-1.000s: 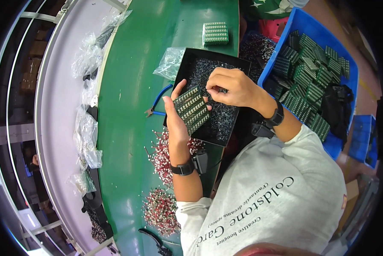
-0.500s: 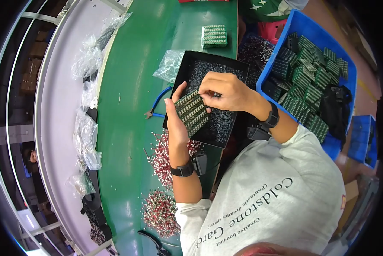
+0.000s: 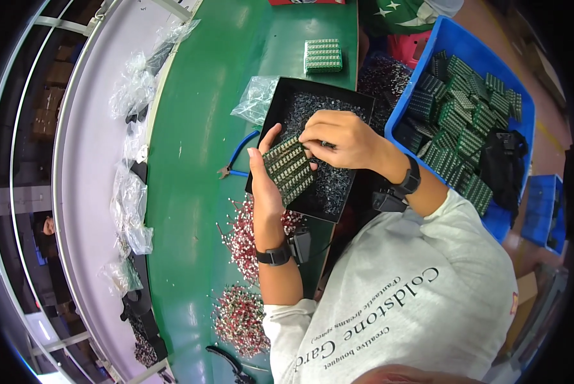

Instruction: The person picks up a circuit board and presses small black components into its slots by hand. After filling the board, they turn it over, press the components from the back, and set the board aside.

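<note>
A green circuit board panel (image 3: 289, 169) with rows of small pale parts is tilted over a black tray (image 3: 299, 88). My left hand (image 3: 266, 173) grips the panel by its lower left side, thumb along the edge. At the panel's upper right edge, the fingers of my right hand (image 3: 338, 137) are pinched together. Whatever sits between those fingertips is too small and covered to make out. Many small dark components (image 3: 331, 192) lie loose in the tray beneath both hands.
Blue-handled cutters (image 3: 239, 153) and a clear plastic bag (image 3: 256, 99) lie left of the tray. Red and white wire bundles (image 3: 239, 320) are nearer me. Stacked boards (image 3: 323, 56) stand beyond. A blue bin (image 3: 395, 121) on the right holds many panels.
Both hands stay almost in place. The panel remains in the left hand, and the right fingertips are still at its upper edge. The whole view has shifted very slightly.
</note>
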The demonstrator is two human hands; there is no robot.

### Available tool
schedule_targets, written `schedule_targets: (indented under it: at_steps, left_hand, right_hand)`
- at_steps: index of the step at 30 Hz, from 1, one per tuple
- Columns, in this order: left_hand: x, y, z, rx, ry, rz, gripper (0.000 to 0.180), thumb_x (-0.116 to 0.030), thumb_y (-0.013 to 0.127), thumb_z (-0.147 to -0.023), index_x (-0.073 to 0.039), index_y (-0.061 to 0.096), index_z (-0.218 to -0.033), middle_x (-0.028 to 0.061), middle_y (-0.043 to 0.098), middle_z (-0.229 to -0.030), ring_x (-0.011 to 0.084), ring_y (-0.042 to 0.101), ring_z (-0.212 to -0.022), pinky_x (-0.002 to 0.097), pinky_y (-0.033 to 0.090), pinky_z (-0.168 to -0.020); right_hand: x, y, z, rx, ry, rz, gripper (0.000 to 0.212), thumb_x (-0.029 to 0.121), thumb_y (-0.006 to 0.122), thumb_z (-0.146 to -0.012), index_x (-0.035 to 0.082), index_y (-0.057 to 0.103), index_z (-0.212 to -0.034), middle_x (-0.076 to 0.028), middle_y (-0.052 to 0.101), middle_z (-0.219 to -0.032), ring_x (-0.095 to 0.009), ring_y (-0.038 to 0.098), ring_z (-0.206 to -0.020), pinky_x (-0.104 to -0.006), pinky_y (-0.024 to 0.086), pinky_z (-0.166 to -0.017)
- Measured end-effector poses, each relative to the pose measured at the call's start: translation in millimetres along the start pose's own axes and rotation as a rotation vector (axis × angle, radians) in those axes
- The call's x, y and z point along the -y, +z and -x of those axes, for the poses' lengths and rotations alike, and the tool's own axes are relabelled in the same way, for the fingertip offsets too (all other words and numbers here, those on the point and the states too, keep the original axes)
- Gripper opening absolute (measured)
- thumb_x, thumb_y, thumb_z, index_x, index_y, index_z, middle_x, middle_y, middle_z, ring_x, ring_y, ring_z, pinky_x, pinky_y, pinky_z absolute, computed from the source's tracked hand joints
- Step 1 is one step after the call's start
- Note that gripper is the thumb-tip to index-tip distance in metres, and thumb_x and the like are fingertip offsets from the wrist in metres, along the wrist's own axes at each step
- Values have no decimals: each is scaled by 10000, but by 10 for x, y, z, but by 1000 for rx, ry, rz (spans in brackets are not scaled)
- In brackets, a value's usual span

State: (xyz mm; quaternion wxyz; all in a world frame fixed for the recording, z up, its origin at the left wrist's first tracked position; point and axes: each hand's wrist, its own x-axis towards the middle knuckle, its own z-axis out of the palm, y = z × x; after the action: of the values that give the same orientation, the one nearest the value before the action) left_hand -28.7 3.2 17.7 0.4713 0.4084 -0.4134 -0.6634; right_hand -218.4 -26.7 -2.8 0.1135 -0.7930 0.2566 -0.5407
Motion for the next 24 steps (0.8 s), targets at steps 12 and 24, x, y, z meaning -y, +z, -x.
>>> schedule_targets:
  at_steps: [12,24]
  left_hand:
    - [12,0,13,50,81,-166,725,-575,202,-1062,-25,404,-1489,151,583,-1307,203,591,-1162,325,467,-1010]
    - [-14,15,22,-2,40,-113,769,-620,254,-1036,0,457,-1444,126,640,-1221,198,649,-1060,328,536,-907]
  right_hand:
    - [82,212,-95,-22,-71,-81,212,12,779,-738,9,713,-940,-81,659,-858,-254,641,-762,-362,533,-666]
    - [90,111,-93,-98,-26,-38,217,-58,731,-693,18,666,-885,-94,649,-825,-258,637,-665,-347,538,-591]
